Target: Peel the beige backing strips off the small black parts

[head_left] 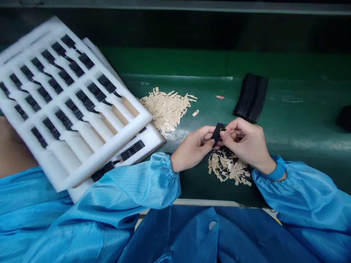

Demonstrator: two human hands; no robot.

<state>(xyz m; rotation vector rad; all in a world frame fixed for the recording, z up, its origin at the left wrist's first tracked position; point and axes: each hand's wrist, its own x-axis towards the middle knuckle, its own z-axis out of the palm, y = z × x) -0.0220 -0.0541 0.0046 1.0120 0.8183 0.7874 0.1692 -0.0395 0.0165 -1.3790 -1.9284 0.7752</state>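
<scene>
My left hand [193,148] is closed on a small flat black strip [218,132], held tilted between thumb and fingers. A tiny orange mark shows near the strip's upper end. My right hand [245,140] pinches at the strip's right edge; whatever lies between its fingertips is too small to make out. Just below both hands is a small heap of beige tab-like pieces [230,170], some with dark parts among them. A larger pile of cream tabs [167,109] lies left of my hands. Behind my right hand, a tight row of black strips [251,96] rests on the green surface.
White foam trays [131,126] overlap at the left, their slots holding many black ribbed parts [94,91]. Another blue sleeve [24,204] shows at the lower left. A dark object [344,117] sits at the right edge of the green worktop [301,109].
</scene>
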